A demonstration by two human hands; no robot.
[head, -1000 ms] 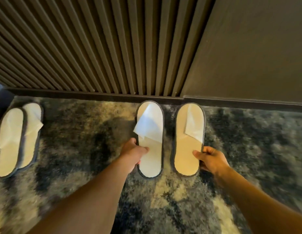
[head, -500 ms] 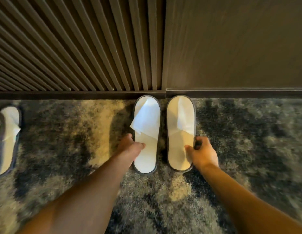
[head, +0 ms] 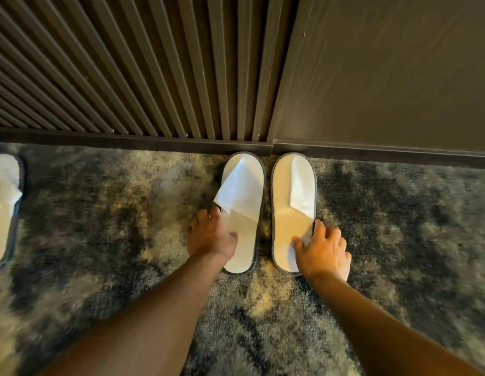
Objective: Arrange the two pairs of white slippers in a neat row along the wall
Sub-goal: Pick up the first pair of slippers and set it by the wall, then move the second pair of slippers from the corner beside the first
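Two white slippers with grey edging lie side by side, toes touching the dark skirting. My left hand grips the left edge of the left slipper, thumb on its insole. My right hand holds the right edge of the right slipper near the heel, thumb on the insole. A slipper of the other pair shows at the far left edge, cut off by the frame.
A ribbed wooden wall panel and a plain dark panel rise behind a dark skirting board. Mottled grey and beige carpet covers the floor between the two pairs and to the right.
Both hands have pushed the middle pair forward against the skirting and closer together. The view has shifted right, so the other pair slides mostly out at the left.
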